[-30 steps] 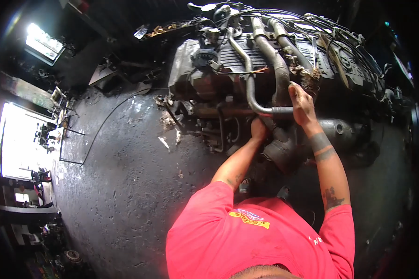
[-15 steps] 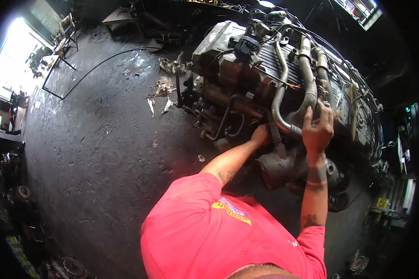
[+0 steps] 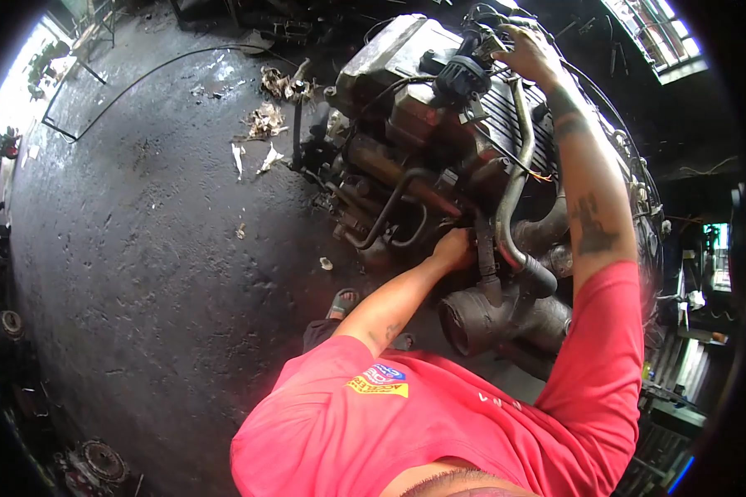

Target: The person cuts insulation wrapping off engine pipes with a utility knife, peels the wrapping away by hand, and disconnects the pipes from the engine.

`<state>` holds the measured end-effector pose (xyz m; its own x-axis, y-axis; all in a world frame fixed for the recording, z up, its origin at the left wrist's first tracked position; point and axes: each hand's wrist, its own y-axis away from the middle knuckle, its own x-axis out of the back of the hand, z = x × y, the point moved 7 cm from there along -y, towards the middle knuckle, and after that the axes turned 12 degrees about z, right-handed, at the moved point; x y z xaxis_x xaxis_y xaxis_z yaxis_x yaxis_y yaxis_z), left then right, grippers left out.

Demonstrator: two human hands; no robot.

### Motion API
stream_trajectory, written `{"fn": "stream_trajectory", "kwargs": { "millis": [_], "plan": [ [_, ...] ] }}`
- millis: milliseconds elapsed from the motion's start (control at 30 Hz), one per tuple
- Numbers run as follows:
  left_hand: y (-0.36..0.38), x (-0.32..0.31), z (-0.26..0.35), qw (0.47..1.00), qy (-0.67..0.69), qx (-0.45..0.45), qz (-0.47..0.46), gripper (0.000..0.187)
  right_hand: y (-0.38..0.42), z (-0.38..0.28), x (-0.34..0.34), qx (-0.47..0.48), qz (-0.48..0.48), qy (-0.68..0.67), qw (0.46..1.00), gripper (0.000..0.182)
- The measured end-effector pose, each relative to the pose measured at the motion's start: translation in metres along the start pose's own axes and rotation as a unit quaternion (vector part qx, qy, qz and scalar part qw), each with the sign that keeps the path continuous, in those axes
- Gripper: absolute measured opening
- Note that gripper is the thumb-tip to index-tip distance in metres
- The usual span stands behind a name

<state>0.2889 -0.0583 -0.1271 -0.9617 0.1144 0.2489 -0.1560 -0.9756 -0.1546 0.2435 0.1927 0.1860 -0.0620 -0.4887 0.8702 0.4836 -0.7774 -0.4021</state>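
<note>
A large, dirty engine [image 3: 414, 50] with a ribbed cover fills the upper middle. My left hand [image 3: 456, 248] reaches in low among its parts, beside a dark vertical pipe [image 3: 484, 257]; its fingers are hidden there. My right arm stretches over the engine, and my right hand [image 3: 526, 51] is at the top, near a black round component [image 3: 462, 78]. Its fingers are apart, touching or close to the parts there. A long curved metal pipe [image 3: 518, 166] runs down the engine to a wide dark pipe opening [image 3: 460, 327] near my chest.
Crumpled rags [image 3: 265, 122] and white scraps [image 3: 270, 158] lie on the dark floor [image 3: 166, 248] left of the engine. A cable [image 3: 149, 79] curves across the floor. A round metal part [image 3: 101, 460] sits at the lower left, and a barred window [image 3: 659, 33] is at the upper right.
My right hand has moved from the curved pipes up and away to the top of the engine. My left hand remains among the lower parts. The view has shifted.
</note>
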Motion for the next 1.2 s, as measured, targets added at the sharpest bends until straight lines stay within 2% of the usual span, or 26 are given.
{"fn": "stream_trajectory", "kwargs": {
  "millis": [67, 100, 133, 200, 233, 267, 300, 367, 433, 533, 600, 667, 733, 800, 867, 933, 967, 1000, 1067, 1100, 1200],
  "plan": [
    [0.001, 0.016, 0.019, 0.999, 0.017, 0.032, 0.021, 0.024, -0.007, 0.001, -0.028, -0.036, -0.011, -0.034, 0.999, 0.063],
    [0.001, 0.026, 0.024, 0.997, 0.026, 0.061, 0.040, 0.025, -0.012, 0.000, -0.033, 0.000, 0.041, -0.031, 0.999, 0.066],
    [0.002, 0.027, 0.023, 0.997, 0.033, 0.064, 0.042, 0.025, -0.020, 0.007, -0.040, 0.005, 0.037, -0.029, 0.999, 0.066],
    [0.003, 0.025, 0.020, 0.996, 0.019, 0.084, 0.022, 0.027, -0.032, 0.011, -0.050, 0.023, 0.016, -0.084, 0.996, 0.061],
    [0.000, 0.030, 0.024, 0.996, 0.024, 0.085, 0.025, 0.027, -0.035, 0.010, -0.052, 0.011, -0.040, -0.110, 0.993, 0.057],
    [0.000, 0.031, 0.026, 0.995, 0.005, 0.100, -0.006, 0.027, -0.036, 0.012, -0.056, 0.004, -0.044, -0.159, 0.986, 0.053],
    [0.001, 0.031, 0.028, 0.993, -0.014, 0.114, -0.037, 0.027, -0.037, 0.013, -0.055, 0.009, -0.050, -0.161, 0.986, 0.053],
    [-0.002, 0.035, 0.028, 0.992, -0.007, 0.122, -0.033, 0.030, -0.037, 0.010, -0.049, 0.017, -0.058, -0.160, 0.985, 0.053],
    [-0.001, 0.033, 0.028, 0.992, -0.002, 0.125, -0.034, 0.032, -0.033, 0.011, -0.046, 0.026, -0.067, -0.074, 0.995, 0.069],
    [0.000, 0.028, 0.022, 0.991, 0.000, 0.132, -0.030, 0.031, -0.025, 0.021, -0.063, 0.010, 0.058, -0.062, 0.996, 0.060],
    [-0.001, 0.029, 0.024, 0.993, -0.013, 0.113, -0.037, 0.026, -0.025, 0.026, -0.069, -0.010, 0.032, -0.047, 0.998, 0.058],
    [0.000, 0.027, 0.021, 0.994, -0.003, 0.104, -0.026, 0.026, -0.024, 0.029, -0.071, -0.045, -0.048, -0.054, 0.996, 0.049],
    [0.001, 0.025, 0.020, 0.995, 0.008, 0.096, -0.016, 0.025, -0.018, 0.027, -0.049, -0.017, -0.045, -0.078, 0.996, 0.041],
    [-0.001, 0.026, 0.019, 0.995, 0.002, 0.098, -0.022, 0.026, -0.020, 0.053, -0.054, -0.006, -0.016, -0.152, 0.988, 0.037],
    [-0.003, 0.024, 0.018, 0.995, 0.000, 0.096, -0.025, 0.025, -0.011, 0.062, -0.040, -0.022, -0.002, -0.101, 0.995, 0.039],
    [-0.003, 0.025, 0.021, 0.995, -0.008, 0.093, -0.026, 0.025, 0.008, 0.068, -0.038, -0.025, -0.081, -0.108, 0.991, 0.044],
    [-0.002, 0.028, 0.023, 0.995, -0.002, 0.098, -0.027, 0.026, 0.008, 0.078, -0.040, -0.025, -0.033, -0.103, 0.994, 0.052],
    [-0.002, 0.030, 0.024, 0.994, 0.004, 0.104, -0.027, 0.027, 0.007, 0.081, -0.044, -0.025, -0.031, -0.103, 0.994, 0.052],
    [-0.003, 0.026, 0.020, 0.995, 0.005, 0.098, -0.026, 0.028, 0.007, 0.078, -0.042, -0.051, -0.003, -0.100, 0.994, 0.064],
    [-0.002, 0.024, 0.018, 0.995, 0.006, 0.093, -0.027, 0.029, 0.002, 0.078, -0.051, -0.043, 0.001, -0.093, 0.995, 0.078],
    [-0.002, 0.028, 0.020, 0.992, -0.011, 0.120, -0.043, 0.031, -0.001, 0.035, -0.056, -0.065, -0.008, -0.191, 0.979, 0.079]
  ]
}}
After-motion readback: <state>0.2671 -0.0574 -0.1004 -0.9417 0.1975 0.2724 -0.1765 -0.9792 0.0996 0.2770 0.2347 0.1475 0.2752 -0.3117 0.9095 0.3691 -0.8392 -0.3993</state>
